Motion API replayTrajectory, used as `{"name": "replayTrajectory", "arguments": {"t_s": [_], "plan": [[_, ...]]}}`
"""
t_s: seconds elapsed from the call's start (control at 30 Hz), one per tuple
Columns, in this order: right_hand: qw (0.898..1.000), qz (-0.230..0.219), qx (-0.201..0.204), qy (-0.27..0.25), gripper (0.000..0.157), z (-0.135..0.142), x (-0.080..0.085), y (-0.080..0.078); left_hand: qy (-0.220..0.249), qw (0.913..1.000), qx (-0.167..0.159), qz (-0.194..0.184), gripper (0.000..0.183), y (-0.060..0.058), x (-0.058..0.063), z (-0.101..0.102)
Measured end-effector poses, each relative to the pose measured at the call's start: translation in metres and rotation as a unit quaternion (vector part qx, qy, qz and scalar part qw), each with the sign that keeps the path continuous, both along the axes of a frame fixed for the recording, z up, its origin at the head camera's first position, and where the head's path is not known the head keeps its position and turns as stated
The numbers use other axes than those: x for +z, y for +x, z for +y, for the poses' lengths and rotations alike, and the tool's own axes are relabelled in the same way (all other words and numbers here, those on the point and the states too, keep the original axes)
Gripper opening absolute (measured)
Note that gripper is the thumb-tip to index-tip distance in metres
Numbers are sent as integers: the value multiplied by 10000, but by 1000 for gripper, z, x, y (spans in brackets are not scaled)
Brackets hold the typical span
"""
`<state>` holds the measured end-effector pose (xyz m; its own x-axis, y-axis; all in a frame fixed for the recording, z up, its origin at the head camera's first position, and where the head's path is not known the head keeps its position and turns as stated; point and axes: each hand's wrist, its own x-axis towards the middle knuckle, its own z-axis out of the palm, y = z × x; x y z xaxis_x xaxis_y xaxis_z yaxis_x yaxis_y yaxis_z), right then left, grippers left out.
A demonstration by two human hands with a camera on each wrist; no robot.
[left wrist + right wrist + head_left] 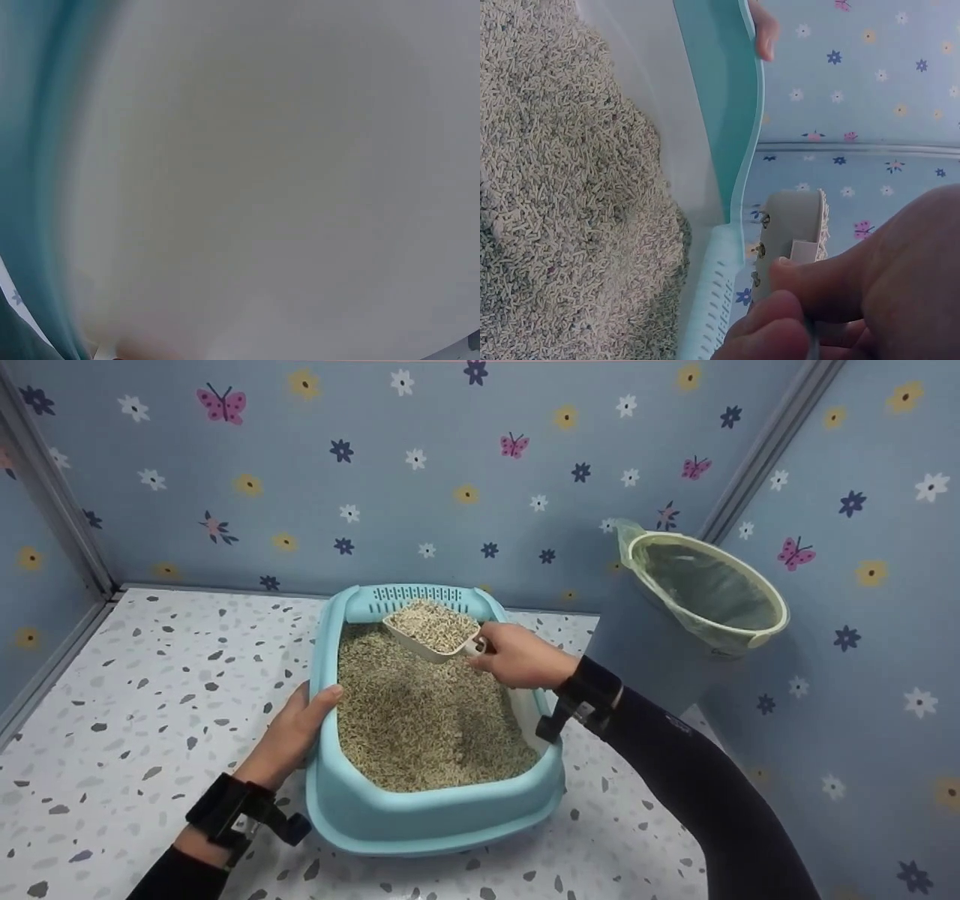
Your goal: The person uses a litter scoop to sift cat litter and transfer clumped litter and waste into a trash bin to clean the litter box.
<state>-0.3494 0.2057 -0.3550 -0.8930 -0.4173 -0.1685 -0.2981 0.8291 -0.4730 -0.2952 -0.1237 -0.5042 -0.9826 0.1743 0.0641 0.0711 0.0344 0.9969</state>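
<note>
A light-blue litter box filled with pale pellet litter stands on the speckled surface. My left hand grips its left rim, thumb over the edge; in the right wrist view, part of that hand shows at the rim. Over the far part of the box, my right hand holds a white litter scoop by its handle. Pellets are heaped in the scoop. Slots show in the scoop in the right wrist view. A blurred pale surface fills most of the left wrist view.
To the right stands a bin lined with a translucent greenish bag. Blue flowered panels close off the back and both sides. The white speckled surface extends left of the box.
</note>
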Motion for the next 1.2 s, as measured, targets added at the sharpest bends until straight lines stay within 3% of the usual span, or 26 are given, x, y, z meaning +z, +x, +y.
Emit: {"name": "replayTrajectory", "arguments": {"t_s": [0.33, 0.5, 0.7, 0.9, 1.2], "plan": [[10000, -25, -91, -27, 17, 3, 5, 10, 13, 10000, -1, -26, 54, 0, 0, 2], [9999, 84, 128, -26, 16, 4, 5, 6, 27, 10000, 32, -61, 57, 2, 1, 2], [9992, 228, 308, 60, 13, 25, 11, 16, -72, 9999, -92, -81, 62, 0, 1, 5], [9988, 193, 437, -78, 18, 18, 10, 9, -78, 9999, 31, -142, 68, 1, -1, 2], [9990, 163, 408, 61, 14, 21, 10, 12, -191, 9996, 20, -188, 70, 3, -2, 1]]}}
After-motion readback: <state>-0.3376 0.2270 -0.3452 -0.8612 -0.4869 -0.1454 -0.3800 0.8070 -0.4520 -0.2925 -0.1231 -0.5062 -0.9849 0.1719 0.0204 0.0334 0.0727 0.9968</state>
